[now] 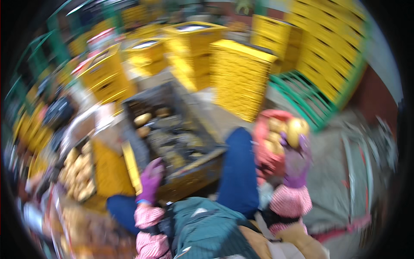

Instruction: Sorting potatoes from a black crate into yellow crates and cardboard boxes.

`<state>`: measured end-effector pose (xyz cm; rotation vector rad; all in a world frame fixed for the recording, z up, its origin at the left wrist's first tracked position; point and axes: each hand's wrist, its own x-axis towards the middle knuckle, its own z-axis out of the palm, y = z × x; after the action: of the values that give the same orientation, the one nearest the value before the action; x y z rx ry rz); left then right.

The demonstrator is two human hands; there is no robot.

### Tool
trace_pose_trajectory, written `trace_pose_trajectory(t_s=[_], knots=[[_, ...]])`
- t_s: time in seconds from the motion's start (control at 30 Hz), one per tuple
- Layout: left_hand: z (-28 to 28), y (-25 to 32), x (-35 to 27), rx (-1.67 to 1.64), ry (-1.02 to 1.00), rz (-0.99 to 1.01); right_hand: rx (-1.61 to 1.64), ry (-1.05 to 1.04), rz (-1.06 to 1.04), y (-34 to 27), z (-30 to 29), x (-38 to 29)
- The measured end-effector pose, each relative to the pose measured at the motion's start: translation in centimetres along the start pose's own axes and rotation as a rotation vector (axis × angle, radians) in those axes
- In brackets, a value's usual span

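Observation:
My right hand [297, 155], in a purple glove, holds a potato [297, 129] beside a red mesh bag [271, 162] with several potatoes [275, 136] in it. My left hand [152, 178], also gloved in purple, rests at the near left edge of a crate [194, 168] lined with dark plastic. It looks free of any object, though blur hides how its fingers lie. Inside the crate, a few potatoes [142, 119] lie at the far left, and more lie among the dark lining, blurred.
On the left stands a yellow crate [111, 165] beside heaped potatoes [77, 174]. Stacked yellow crates [241, 77] rise ahead. A green rack [307, 97] stands at the right, with grey sheeting [330, 174] below it. A co-worker's arm [42, 184] shows at the far left, blurred.

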<state>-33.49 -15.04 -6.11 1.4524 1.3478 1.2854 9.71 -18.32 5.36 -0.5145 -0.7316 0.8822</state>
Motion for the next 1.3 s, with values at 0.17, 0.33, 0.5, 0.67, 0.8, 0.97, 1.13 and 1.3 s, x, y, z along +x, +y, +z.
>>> trace_pose_trajectory(t_s=[0.17,0.33,0.5,0.67,0.8,0.97,1.13,1.3], knots=[[5.5,7.5,-2.9,-0.321,-0.375,0.093,-0.793,-0.47,0.062,6.8,7.0,-2.7],[4.1,10.7,-7.7,-0.536,-0.104,-0.105,-0.748,-1.143,-0.013,13.3,15.1,-7.8],[-0.9,8.5,-14.4,-0.937,0.281,-0.279,-0.466,-1.486,0.572,14.6,17.2,-10.3],[-6.7,16.2,-23.0,-0.838,0.51,0.175,-1.022,-1.455,0.022,26.5,9.9,-4.8],[-9.4,21.7,-30.5,-0.697,0.781,0.681,-0.956,-1.502,0.191,30.3,6.7,-2.6],[-13.1,27.1,-37.6,-0.667,0.83,1.297,-0.939,-1.556,0.296,29.4,8.1,-3.8],[-15.4,26.7,-36.1,-0.629,0.661,1.218,-0.955,-1.495,0.198,23.6,10.2,-5.0],[-11.0,19.0,-25.6,-0.633,0.402,0.748,-1.079,-1.529,0.225,24.0,12.6,-7.6]])
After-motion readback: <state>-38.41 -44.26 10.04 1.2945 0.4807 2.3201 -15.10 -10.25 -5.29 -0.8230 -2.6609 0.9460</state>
